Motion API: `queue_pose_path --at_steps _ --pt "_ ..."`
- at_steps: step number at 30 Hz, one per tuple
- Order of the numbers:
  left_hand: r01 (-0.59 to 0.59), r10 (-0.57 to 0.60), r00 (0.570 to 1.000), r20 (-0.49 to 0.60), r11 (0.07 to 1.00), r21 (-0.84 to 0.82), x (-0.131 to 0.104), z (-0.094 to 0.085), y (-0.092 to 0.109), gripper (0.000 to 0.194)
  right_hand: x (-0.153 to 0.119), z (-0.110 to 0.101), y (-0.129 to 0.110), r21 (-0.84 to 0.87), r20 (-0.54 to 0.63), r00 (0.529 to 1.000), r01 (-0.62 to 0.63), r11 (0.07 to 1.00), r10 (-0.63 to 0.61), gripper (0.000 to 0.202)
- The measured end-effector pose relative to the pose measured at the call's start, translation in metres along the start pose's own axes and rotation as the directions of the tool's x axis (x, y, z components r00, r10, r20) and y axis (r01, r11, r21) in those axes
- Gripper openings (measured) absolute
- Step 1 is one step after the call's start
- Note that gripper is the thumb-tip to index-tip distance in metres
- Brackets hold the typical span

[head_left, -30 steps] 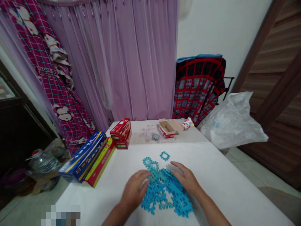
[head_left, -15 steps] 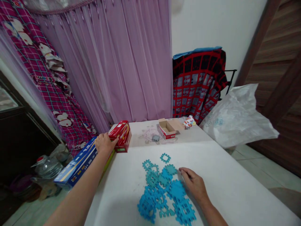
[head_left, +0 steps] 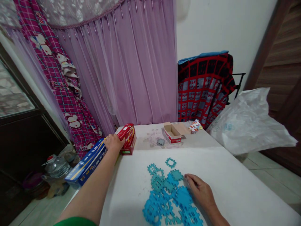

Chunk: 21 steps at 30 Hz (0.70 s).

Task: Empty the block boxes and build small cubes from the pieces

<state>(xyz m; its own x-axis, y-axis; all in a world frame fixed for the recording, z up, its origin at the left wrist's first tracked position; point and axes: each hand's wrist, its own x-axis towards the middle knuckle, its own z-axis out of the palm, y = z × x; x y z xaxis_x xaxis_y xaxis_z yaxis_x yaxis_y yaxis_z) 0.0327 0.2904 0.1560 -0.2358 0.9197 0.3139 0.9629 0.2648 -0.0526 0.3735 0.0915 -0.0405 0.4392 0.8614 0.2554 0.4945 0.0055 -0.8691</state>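
Observation:
My left hand [head_left: 114, 142] grips the near left corner of a red cardboard box [head_left: 127, 138], thumb on its front side. The other fingers lie over toward the far end of a long blue box [head_left: 87, 163], partly hidden. My right hand [head_left: 202, 193] rests on its side on the white table, fingers curled and closed, nothing seen in them. Its fingertips lie just right of a teal toothed plastic tile [head_left: 176, 174]. A loose pile of blue tiles [head_left: 183, 196] spreads beside that hand, and a single square ring tile [head_left: 170, 162] lies apart beyond the pile.
A small opened carton [head_left: 172, 136] stands at the back of the table [head_left: 225, 175], near a grey toothed piece [head_left: 161, 142] and a crumpled wrapper [head_left: 195, 126]. A large white plastic bag [head_left: 249, 122] is off the right edge. A water bottle [head_left: 57, 166] stands at lower left.
The whole view has shifted, so everything sits slightly farther right and lower. Both hands keep their places against the box and tiles. A green sleeve now shows on my left arm.

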Motion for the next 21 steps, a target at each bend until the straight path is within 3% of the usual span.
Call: queue_pose_path --at_steps 7,14,18,21 --pt "-0.08 0.08 0.997 -0.012 0.996 0.031 -0.004 -0.002 0.012 0.047 0.002 0.002 0.005 -0.03 -0.011 0.999 0.033 0.999 -0.033 0.047" --pt "-0.107 0.105 0.99 -0.097 0.994 -0.013 -0.012 -0.009 0.02 0.035 0.003 0.003 0.004 -0.028 -0.007 0.999 0.035 0.999 -0.035 0.047" --pt "-0.205 0.196 0.967 -0.164 0.978 -0.038 -0.022 -0.023 0.021 0.036 0.003 0.003 0.001 -0.017 -0.02 0.999 0.043 0.999 -0.043 0.047" --pt "-0.306 0.292 0.939 -0.18 0.95 -0.057 -0.045 -0.032 0.013 0.037 0.003 0.002 -0.001 -0.006 -0.014 0.998 0.056 0.998 -0.057 0.046"
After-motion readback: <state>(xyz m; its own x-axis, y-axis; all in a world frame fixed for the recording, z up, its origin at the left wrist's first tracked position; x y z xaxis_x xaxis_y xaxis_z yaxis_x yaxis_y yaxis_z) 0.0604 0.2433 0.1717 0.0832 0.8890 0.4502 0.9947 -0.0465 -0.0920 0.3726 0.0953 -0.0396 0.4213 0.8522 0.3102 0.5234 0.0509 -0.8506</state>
